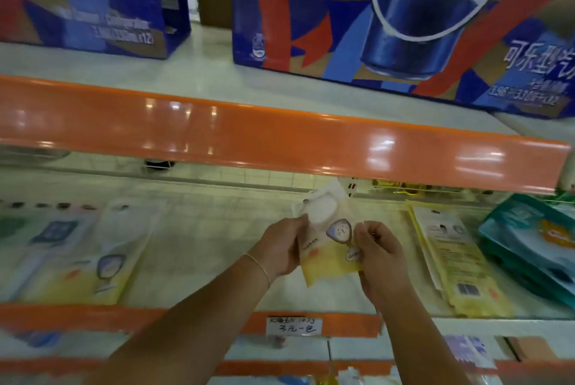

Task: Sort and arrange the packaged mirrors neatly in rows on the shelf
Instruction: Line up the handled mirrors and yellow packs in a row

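Store shelving fills the view, cola cartons [389, 20] stacked above an orange price rail [280, 139]. Over the pale shelf [193, 247], both hands hold one packaged mirror [329, 257]: the left hand [280, 247] grips its left edge, the right hand [378, 257] pinches its right edge, fingers curled on the wrapper. Its long axis runs away from the person, tilted slightly. More packets lie flat at left [102, 263] and right [457, 260]; the bare gap directly beneath looks like the likely resting spot.
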